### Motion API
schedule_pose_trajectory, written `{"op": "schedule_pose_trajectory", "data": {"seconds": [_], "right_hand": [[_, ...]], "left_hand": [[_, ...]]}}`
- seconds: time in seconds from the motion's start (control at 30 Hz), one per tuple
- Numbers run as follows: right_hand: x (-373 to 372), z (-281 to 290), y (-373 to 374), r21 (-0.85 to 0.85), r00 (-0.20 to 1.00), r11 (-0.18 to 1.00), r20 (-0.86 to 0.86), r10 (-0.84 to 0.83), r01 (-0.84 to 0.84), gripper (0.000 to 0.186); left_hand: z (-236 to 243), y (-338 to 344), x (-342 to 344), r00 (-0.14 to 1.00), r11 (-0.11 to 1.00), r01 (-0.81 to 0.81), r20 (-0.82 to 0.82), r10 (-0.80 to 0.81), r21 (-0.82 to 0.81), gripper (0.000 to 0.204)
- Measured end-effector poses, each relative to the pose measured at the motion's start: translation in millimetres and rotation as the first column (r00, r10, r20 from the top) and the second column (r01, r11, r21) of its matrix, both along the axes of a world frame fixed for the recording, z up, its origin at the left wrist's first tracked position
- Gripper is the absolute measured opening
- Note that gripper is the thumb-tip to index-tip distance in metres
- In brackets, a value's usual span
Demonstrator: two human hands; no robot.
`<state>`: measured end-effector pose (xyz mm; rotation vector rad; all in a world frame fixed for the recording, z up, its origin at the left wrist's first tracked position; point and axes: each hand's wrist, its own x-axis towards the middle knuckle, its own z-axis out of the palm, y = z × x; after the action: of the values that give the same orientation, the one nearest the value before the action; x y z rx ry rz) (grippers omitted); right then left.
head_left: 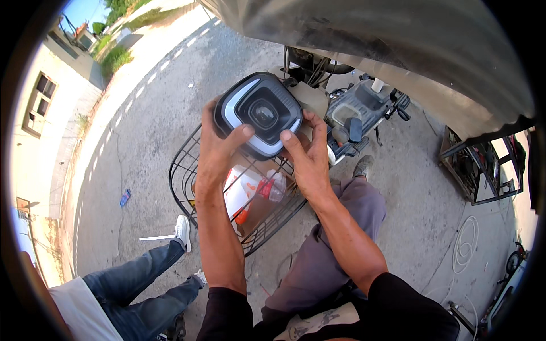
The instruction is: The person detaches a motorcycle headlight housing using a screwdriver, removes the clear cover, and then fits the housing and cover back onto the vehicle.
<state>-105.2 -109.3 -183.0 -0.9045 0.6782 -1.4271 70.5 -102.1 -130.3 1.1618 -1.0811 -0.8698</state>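
One wide stretch of concrete pavement (136,170) runs beneath everything, and a large grey cover (392,34) overhangs the upper right. At lower left stands another person in blue jeans (133,278) and white shoes. A grey scooter-like vehicle (361,108) sits under the cover's edge. Nearer, a black wire basket (172,173) lies below the wearer's forearms. Over its far part, a rounded-square black unit (264,113) with a silver-grey band and a stepped, recessed centre is held up, face toward the camera. The left hand (215,150) grasps its left side, thumb on the near edge; the right hand (308,159) grips the right side likewise. Inside the basket rest a white carton (238,193) and a clear plastic bottle (277,187) with a red label.
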Motion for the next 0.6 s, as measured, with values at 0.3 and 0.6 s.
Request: {"op": "schedule_pose_trajectory", "data": {"seconds": [0.3,0.6], "right_hand": [[-4.6,2.3,-4.6,0.04,0.997,0.999,0.075,0.033,-0.036,0.071],[-29.9,9.9,-10.5,0.021,0.933,0.998,-0.354,0.066,-0.062,0.081]], "left_hand": [[1.8,-1.0,-2.5,0.998,1.0,-0.008,-0.068,0.009,0.009,0.103],[-1.9,-1.6,-3.4,0.993,0.997,-0.066,-0.098,0.062,-0.033,0.093]]}}
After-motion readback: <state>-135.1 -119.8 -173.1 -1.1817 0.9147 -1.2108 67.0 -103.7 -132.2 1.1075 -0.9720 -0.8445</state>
